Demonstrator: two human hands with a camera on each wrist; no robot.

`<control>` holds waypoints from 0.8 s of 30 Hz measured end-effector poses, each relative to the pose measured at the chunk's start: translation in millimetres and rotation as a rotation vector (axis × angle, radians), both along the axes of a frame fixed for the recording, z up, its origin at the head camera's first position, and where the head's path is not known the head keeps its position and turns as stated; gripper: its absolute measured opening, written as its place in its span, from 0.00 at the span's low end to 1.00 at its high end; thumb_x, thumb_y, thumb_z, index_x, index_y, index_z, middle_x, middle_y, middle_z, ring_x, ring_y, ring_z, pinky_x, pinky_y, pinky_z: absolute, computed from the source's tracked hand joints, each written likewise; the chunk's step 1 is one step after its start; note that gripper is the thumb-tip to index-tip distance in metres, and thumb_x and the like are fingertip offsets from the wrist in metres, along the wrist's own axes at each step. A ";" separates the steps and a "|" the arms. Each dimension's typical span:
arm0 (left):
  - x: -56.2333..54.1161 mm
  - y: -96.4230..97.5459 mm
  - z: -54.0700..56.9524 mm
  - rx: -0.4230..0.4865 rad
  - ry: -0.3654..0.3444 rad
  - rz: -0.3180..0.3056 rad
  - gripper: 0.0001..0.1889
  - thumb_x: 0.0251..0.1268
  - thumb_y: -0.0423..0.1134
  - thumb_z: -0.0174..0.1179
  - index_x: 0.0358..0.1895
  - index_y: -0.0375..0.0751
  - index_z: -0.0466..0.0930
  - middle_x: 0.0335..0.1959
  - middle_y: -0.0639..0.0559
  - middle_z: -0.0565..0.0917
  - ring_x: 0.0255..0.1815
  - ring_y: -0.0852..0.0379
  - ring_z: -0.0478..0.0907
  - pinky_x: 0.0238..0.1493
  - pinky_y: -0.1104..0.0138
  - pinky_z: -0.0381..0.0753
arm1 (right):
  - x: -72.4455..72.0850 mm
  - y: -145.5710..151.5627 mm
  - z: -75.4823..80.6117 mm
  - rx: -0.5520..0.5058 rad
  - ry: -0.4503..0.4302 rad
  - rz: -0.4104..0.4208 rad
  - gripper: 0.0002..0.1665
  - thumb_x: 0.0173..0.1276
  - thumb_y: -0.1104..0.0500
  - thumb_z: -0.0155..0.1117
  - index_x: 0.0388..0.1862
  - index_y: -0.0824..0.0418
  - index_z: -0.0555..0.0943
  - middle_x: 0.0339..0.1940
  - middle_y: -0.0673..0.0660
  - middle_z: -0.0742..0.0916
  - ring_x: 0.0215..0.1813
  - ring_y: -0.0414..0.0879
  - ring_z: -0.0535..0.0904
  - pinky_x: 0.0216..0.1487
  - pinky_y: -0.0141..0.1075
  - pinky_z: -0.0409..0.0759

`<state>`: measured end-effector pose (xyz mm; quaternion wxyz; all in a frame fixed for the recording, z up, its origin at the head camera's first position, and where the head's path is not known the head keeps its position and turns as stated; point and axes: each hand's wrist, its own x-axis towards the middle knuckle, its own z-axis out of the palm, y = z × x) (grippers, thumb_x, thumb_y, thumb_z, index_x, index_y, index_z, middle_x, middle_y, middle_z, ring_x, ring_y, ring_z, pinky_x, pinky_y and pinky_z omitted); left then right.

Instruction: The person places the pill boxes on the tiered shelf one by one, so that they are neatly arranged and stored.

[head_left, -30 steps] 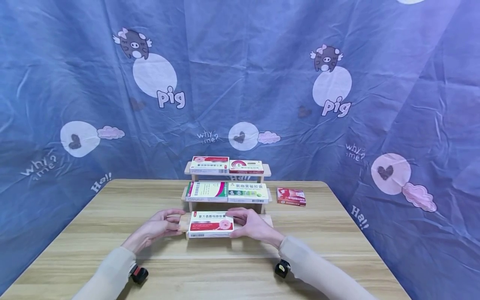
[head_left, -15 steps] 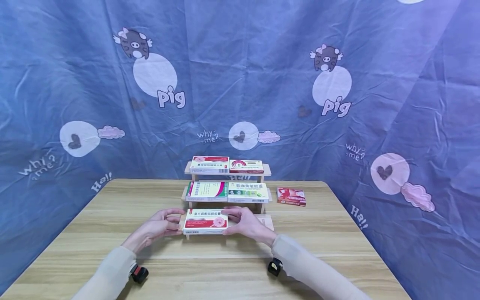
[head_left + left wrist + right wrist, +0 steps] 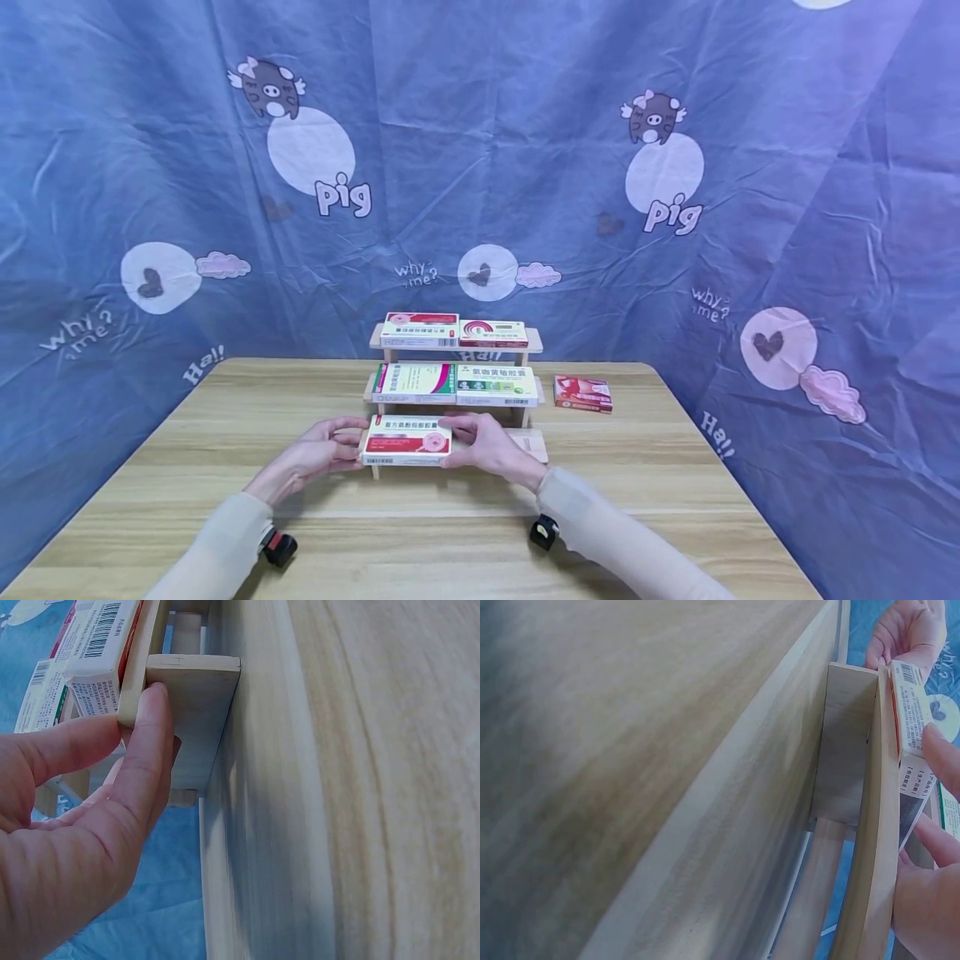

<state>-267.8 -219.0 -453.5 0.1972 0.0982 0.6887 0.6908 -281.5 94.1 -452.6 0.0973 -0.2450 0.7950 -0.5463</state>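
A white and red medicine box (image 3: 405, 440) lies on the lowest step of a three-step wooden display stand (image 3: 534, 444), toward the step's left end. My right hand (image 3: 491, 450) holds the box by its right end; in the right wrist view, its thumb and fingers are at the end of the box (image 3: 911, 712). My left hand (image 3: 90, 795) pinches the left end of the lowest step between thumb and fingers, with the box just beside the fingertips. The box covers much of that step in the head view, and its right part is bare wood.
On the middle step lie a green and white box (image 3: 415, 381) and a white and green box (image 3: 495, 385). Two red and white boxes, a left one (image 3: 420, 329) and a right one (image 3: 492, 333), lie on the top step. A red box (image 3: 582, 393) rests on the table (image 3: 637, 467) to the right.
My right hand and the medicine box have moved left along the lowest step, up to its left end. My left hand has stayed at the step's end.
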 end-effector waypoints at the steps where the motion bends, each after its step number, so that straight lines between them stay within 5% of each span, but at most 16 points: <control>1: -0.1 -0.1 -0.1 0.002 0.002 -0.003 0.35 0.61 0.20 0.54 0.70 0.22 0.50 0.46 0.47 0.84 0.44 0.54 0.84 0.51 0.63 0.85 | 0.0 -0.1 0.1 -0.001 0.001 -0.001 0.38 0.50 0.68 0.78 0.63 0.64 0.77 0.69 0.62 0.76 0.70 0.57 0.70 0.69 0.42 0.71; 16: 1.6 0.6 1.8 0.000 -0.005 0.002 0.35 0.60 0.20 0.55 0.70 0.22 0.50 0.48 0.45 0.84 0.45 0.53 0.84 0.52 0.62 0.85 | -3.6 1.3 -3.1 0.007 0.003 0.012 0.38 0.50 0.66 0.78 0.62 0.63 0.78 0.66 0.60 0.79 0.70 0.56 0.71 0.68 0.39 0.73; 24: 0.5 0.3 -0.3 0.004 -0.002 0.005 0.35 0.60 0.20 0.54 0.71 0.22 0.50 0.48 0.46 0.84 0.45 0.54 0.84 0.51 0.63 0.85 | -2.4 6.8 -2.9 -0.082 -0.040 0.013 0.38 0.52 0.68 0.76 0.64 0.66 0.76 0.66 0.64 0.78 0.69 0.58 0.73 0.68 0.40 0.74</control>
